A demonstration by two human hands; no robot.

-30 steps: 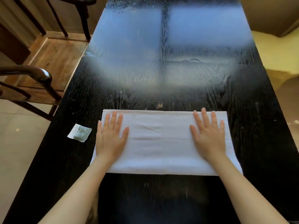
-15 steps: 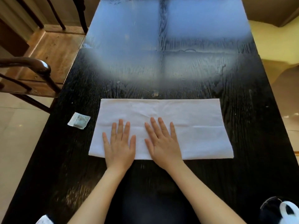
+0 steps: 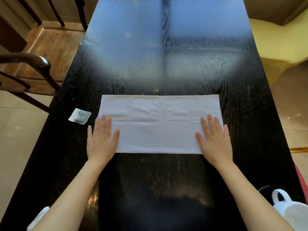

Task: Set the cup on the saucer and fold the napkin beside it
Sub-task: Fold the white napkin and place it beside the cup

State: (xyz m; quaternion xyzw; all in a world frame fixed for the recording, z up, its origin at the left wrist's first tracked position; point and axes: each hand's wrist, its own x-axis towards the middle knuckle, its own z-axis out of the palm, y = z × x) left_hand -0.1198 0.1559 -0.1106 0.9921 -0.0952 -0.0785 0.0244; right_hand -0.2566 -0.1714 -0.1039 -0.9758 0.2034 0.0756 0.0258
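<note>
A white cloth napkin (image 3: pixel 159 124) lies flat on the black wooden table (image 3: pixel 158 180) as a wide rectangle with a crease running across its middle. My left hand (image 3: pixel 101 139) presses flat on the napkin's near left corner, fingers spread. My right hand (image 3: pixel 214 140) presses flat on the near right corner. A white cup (image 3: pixel 290 209) with a loop handle shows at the bottom right corner, standing on a dark saucer (image 3: pixel 265 190) whose rim is only partly visible.
A small white sachet (image 3: pixel 79 116) lies on the table left of the napkin. A dark wooden chair (image 3: pixel 31 67) stands by the table's left edge. A white object (image 3: pixel 37 219) pokes in at the bottom left. The far half of the table reflects bright light.
Both hands were together at the napkin's near middle half a second ago; they have slid apart along its near edge to the two corners. The cup has come further into view.
</note>
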